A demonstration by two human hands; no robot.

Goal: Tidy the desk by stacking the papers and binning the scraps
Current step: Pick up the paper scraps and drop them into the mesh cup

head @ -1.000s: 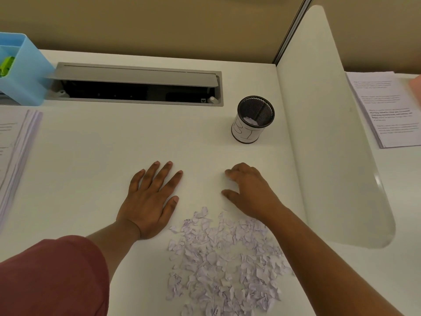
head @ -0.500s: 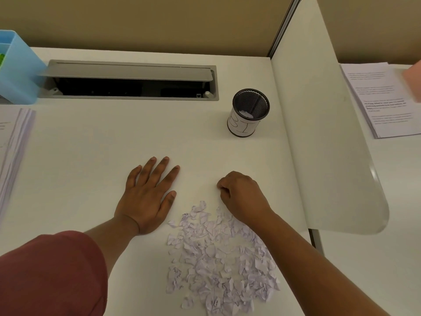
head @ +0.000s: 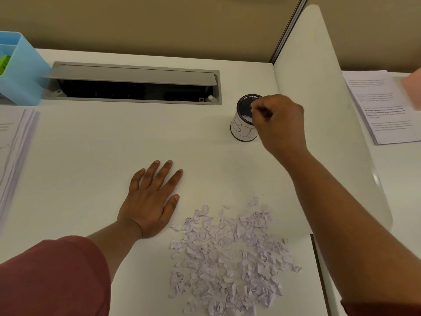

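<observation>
Scraps (head: 230, 256) lie heaped on the bench (head: 91, 156) nearest you, just right of your left hand (head: 149, 201), which rests flat with fingers spread. Farther out, your right hand (head: 279, 120) hovers over the mesh bin (head: 242, 124), fingertips pinched on what looks like a small scrap. Let go only once the pinch is squarely above the opening, low enough that nothing flutters past the rim. Stacked papers (head: 13, 151) wait at the far left edge.

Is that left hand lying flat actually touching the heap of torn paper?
Apart. In the head view the left hand rests flat on the desk, with a strip of bare desk between its thumb side and the paper scraps.
</observation>
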